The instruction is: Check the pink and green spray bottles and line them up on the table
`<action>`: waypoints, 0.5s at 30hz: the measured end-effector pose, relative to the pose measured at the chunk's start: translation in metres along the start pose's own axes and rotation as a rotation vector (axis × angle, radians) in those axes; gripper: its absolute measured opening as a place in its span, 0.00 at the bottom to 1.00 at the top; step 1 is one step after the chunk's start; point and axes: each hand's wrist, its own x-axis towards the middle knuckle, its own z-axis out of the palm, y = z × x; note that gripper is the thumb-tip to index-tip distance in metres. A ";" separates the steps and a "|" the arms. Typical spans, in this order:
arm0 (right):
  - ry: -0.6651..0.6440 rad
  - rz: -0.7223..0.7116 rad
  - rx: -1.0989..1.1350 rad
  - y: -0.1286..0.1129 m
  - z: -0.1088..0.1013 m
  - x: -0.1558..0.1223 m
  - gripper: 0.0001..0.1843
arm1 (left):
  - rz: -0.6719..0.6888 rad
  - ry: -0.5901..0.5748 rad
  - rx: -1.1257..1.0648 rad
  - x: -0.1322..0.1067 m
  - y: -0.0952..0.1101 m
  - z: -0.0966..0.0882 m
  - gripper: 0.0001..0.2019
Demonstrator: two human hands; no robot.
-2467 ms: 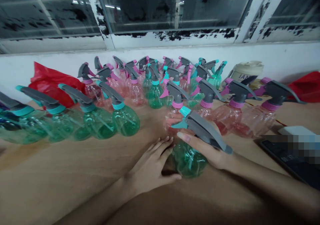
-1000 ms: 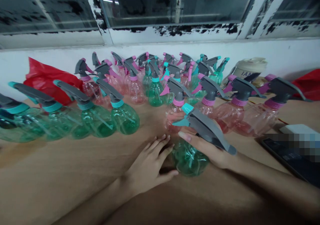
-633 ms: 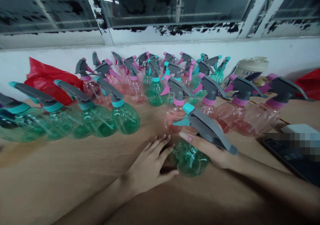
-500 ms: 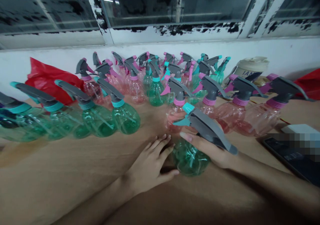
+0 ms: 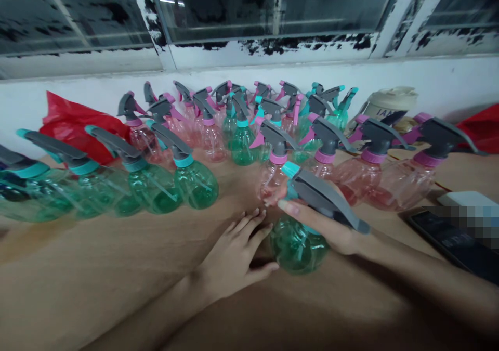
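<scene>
A green see-through spray bottle with a grey and turquoise trigger head stands at the front, right of the middle. My right hand is wrapped round its neck and trigger, with the thumb on the near side; the other fingers are mostly hidden behind the head. Left of the bottle, my left hand lies on the table, fingers stretched and spread, holding nothing. Its thumb tip is close beside the bottle; whether they touch I cannot tell. Just behind stands a pink spray bottle.
Green spray bottles form a row at the left, pink ones at the right, and several mixed ones crowd the back. A red plastic bag lies back left. A dark phone and a pale tub are at the right.
My right hand's fingers have drawn in toward the trigger, which now looks squeezed back. The bottle and my left hand have stayed in place.
</scene>
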 end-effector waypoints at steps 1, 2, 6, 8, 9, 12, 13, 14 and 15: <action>-0.006 0.008 0.042 0.000 0.000 0.000 0.05 | -0.004 0.002 -0.009 0.000 0.000 0.000 0.32; -0.012 0.008 0.074 0.001 0.001 0.000 0.06 | -0.009 0.004 -0.013 0.000 0.000 0.000 0.32; 0.043 -0.012 0.042 0.004 0.003 -0.003 0.13 | -0.007 -0.008 0.011 0.000 0.000 0.000 0.31; 0.091 -0.019 -0.018 0.006 0.004 -0.006 0.14 | -0.006 -0.015 0.021 0.000 0.000 0.000 0.31; 0.112 -0.019 -0.039 0.007 0.005 -0.006 0.14 | -0.006 -0.015 0.023 0.000 0.000 0.000 0.31; 0.133 -0.009 -0.070 0.009 0.005 -0.007 0.12 | -0.005 -0.012 0.030 0.000 0.001 0.000 0.31; 0.134 -0.009 -0.070 0.009 0.005 -0.007 0.12 | -0.004 -0.010 0.032 0.000 0.001 0.000 0.31; 0.139 -0.010 -0.067 0.009 0.006 -0.007 0.12 | 0.000 -0.008 0.033 0.000 0.001 0.000 0.31; 0.141 -0.010 -0.065 0.009 0.006 -0.006 0.13 | 0.005 -0.006 0.033 0.000 0.001 0.000 0.31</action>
